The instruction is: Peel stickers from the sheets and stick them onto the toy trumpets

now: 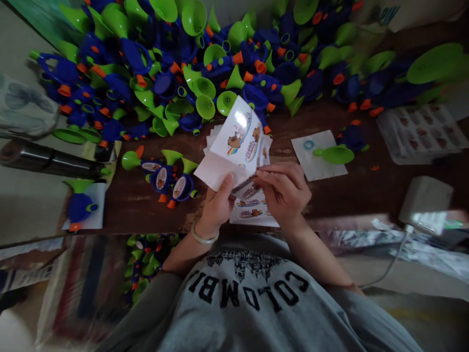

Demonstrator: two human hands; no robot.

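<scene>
Between my hands is a glossy sticker sheet [240, 129] with cartoon bear prints, partly folded so its plain white backing shows. My left hand [219, 203] grips the lower left of it, thumb on top. At its lower right edge, the fingertips of my right hand [287, 188] are pinched together; whether they hold the sheet's edge or a sticker is too small to tell. More sticker sheets [252, 215] lie on the table beneath. To the left, several blue and green toy trumpets [161, 178] carry oval bear stickers.
A large heap of toy trumpets [205, 93] lines the table's back. At right are a white paper [318, 168], a trumpet, stacked sticker sheets [421, 132] and a white adapter [425, 205] with a cable. A dark metal flask [44, 159] lies left. More trumpets [146, 264] sit below the table edge.
</scene>
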